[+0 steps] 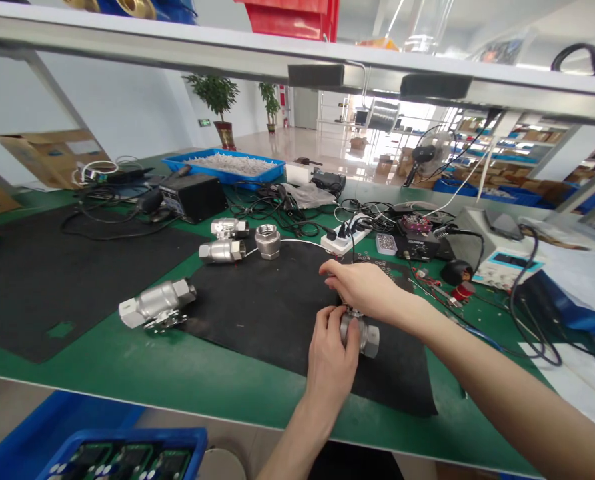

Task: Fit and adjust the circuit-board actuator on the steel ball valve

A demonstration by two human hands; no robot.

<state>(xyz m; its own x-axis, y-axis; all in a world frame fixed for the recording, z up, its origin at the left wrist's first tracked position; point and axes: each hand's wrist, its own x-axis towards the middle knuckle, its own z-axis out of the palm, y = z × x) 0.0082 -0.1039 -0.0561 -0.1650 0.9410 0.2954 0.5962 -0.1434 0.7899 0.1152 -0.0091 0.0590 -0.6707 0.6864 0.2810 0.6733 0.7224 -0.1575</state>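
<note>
A metal ball valve [370,337] lies on the black mat at the front right. My left hand [333,350] wraps round its body from the left side. Just above, my right hand [362,283] reaches in from the right with its fingers curled over the top of the valve. What its fingertips hold is hidden behind the hand. A larger ball valve [160,303] with a mounting plate lies on its side to the left. Farther back are two more valves, one silver [222,251] and one behind it [230,228], beside an upright threaded fitting [268,241].
A white power strip [346,239] and tangled cables lie behind the mat [257,313]. To the right stand a bench instrument [497,257] and a small black box [417,247]. A blue tray [277,172] sits at the back. A shelf [257,50] spans overhead.
</note>
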